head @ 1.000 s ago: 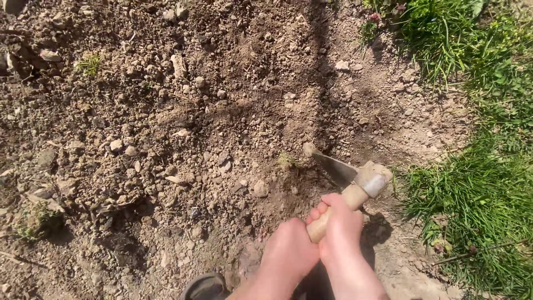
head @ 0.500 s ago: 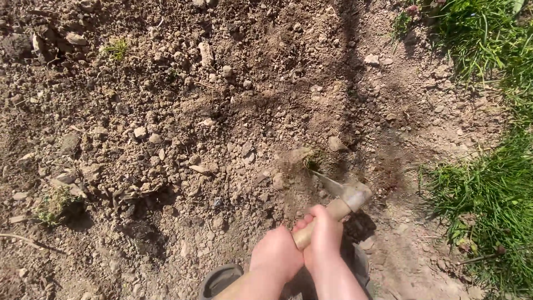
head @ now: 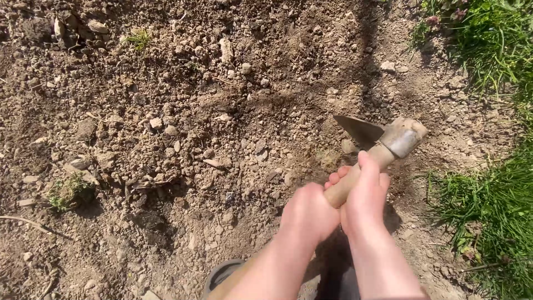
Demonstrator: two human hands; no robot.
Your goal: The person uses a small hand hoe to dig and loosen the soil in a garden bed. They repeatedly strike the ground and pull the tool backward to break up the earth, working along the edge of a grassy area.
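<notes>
Both of my hands grip the wooden handle of a small hoe. My left hand is the lower one on the shaft. My right hand wraps the handle just below the tool's head, thumb laid along the wood. The metal head and its pointed blade are lifted clear of the loose brown soil, with the blade pointing left. The tool's shadow falls on the ground beneath my hands.
Dry clods and small stones lie scattered over the dug earth. Green grass borders the patch on the right. A small weed grows at left. The toe of my boot shows at the bottom.
The hoe's head was down in the soil half a second ago; it has now risen and the blade is out of the ground. My hands have lifted with it.
</notes>
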